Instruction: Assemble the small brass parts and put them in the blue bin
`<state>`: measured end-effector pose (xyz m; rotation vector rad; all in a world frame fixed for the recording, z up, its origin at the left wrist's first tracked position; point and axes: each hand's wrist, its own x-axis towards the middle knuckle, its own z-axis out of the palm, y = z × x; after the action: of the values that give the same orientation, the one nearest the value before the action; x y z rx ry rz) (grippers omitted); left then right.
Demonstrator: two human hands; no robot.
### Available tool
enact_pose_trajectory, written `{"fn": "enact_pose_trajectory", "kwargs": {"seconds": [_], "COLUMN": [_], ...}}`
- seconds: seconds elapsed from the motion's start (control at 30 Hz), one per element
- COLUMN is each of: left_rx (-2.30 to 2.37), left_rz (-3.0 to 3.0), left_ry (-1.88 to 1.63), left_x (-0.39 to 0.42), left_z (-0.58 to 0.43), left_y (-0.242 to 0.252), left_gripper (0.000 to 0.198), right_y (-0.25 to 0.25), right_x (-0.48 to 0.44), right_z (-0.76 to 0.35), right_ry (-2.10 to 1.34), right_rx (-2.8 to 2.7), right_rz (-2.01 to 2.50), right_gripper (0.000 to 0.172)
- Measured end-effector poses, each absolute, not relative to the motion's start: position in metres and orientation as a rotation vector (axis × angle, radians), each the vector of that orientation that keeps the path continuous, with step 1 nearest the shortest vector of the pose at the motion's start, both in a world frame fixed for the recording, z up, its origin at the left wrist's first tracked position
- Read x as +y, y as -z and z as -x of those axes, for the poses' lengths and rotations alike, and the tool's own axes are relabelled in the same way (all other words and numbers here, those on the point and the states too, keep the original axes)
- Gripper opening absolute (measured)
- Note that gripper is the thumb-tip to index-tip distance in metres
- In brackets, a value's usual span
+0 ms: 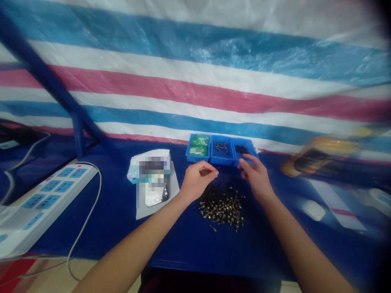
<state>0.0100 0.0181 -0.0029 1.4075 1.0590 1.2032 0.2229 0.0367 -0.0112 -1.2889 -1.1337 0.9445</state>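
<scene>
2 hands over table | L hand [198, 182]: tight pinch on 1 screw [217, 168] | R hand [255, 179]: half open, empty, blue bin [243, 156] at 12 o'clock | screw pile [221, 208] at 5 o'clock of L hand

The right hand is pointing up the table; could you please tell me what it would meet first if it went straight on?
The right hand would probably meet the rightmost blue bin first; its fingertips look close to the bin's front edge, though depth is unclear from this view.

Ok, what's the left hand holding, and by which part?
A small dark screw, pinched in the left hand's fingers; one end shows, the gripped part is hidden.
</scene>
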Motion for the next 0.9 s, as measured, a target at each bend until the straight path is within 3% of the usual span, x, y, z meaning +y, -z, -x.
{"fn": "enact_pose_trajectory", "kwargs": {"seconds": [0.37, 0.9], "left_rx": [1.046, 1.008], "left_rz": [-1.575, -1.579], "left_ry": [-1.024, -0.986], "left_x": [0.016, 0.015], "left_z": [-0.007, -0.007], "left_y": [0.000, -0.001], "left_gripper": [0.015, 0.013], "right_y": [0.000, -0.004], "right_x": [0.013, 0.009], "right_z": [-0.207, -0.202], "right_ry": [-0.937, -0.898], "right_rx": [-1.739, -1.914], "right_rz": [1.207, 1.211], "right_gripper": [0.028, 0.025]}}
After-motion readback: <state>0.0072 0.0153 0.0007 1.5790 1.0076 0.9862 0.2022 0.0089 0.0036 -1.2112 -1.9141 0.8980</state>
